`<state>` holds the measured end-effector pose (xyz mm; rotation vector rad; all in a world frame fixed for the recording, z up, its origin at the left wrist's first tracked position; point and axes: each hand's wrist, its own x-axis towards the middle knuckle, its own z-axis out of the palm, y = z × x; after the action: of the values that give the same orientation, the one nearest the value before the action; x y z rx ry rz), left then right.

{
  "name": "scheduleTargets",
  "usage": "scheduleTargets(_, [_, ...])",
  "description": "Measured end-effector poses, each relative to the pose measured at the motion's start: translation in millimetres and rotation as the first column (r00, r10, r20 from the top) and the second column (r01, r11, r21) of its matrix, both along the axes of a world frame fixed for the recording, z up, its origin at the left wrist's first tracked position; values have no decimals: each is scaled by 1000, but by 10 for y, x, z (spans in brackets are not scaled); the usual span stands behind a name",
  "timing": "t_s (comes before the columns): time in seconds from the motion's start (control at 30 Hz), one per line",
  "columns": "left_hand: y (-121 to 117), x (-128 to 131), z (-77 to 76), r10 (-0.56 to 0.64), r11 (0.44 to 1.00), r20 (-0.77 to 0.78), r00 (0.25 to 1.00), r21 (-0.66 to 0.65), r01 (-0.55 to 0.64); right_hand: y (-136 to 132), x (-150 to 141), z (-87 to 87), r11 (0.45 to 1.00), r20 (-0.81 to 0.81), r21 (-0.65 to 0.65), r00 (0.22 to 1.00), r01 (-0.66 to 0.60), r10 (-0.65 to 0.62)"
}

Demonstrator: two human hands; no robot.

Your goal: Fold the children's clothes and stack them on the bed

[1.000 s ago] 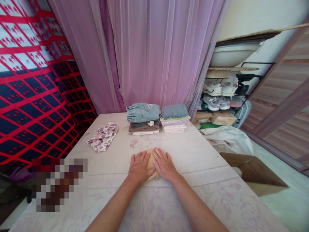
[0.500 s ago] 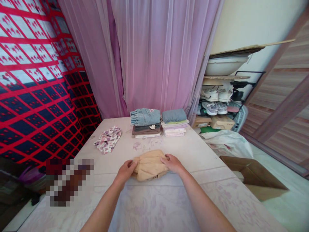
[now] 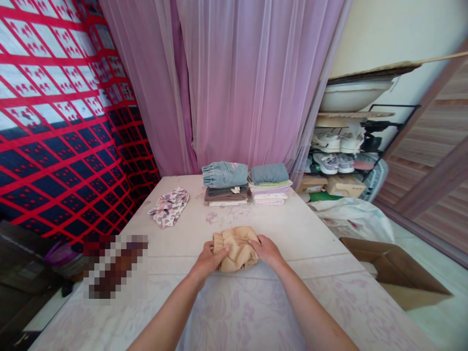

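A folded tan garment [image 3: 238, 248] with a gathered elastic edge on its left lies on the table in front of me. My left hand [image 3: 211, 258] grips its left end, thumb on top and fingers beneath. On the right end, my right hand [image 3: 266, 249] holds the cloth the same way. Behind it stand two stacks of folded clothes: light blue denim [image 3: 225, 174] tops the left one, and a grey-blue folded piece [image 3: 269, 173] tops the right one. A crumpled patterned cloth [image 3: 169, 207] in white and purple lies farther left.
The table [image 3: 314, 297] has a pale floral cover. An open cardboard box [image 3: 395, 273] stands on the floor to the right, near a white plastic bag [image 3: 356, 217]. Behind that is a shoe rack [image 3: 338, 161]. Purple curtains [image 3: 237, 83] hang behind the table; a blurred-out patch [image 3: 115, 268] covers something at left.
Both hands have tightened on the tan garment, and its cloth is more bunched. My left hand has moved inward over its left end. The whole view has shifted slightly.
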<state>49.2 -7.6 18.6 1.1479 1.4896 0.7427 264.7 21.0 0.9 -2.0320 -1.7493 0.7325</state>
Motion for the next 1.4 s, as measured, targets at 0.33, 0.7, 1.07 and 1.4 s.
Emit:
scheduleTargets(0.33, [658, -127, 875, 95, 964, 288, 953, 212, -160, 442, 66, 708, 970, -644, 221, 762, 104, 65])
scheduleTargets(0.7, [2395, -24, 1733, 263, 805, -202, 944, 585, -99, 2132, -138, 1706, 816, -136, 536, 976, 216, -169])
scheduleTargets(1.07, [2520, 9, 1445, 378, 654, -814, 441, 572, 495, 2297, -226, 1372, 924, 86, 345, 975, 166, -207])
scheduleTargets(1.4, [2806, 487, 1269, 33, 744, -945, 324, 240, 624, 2196, -155, 1304, 851, -67, 470, 971, 234, -230])
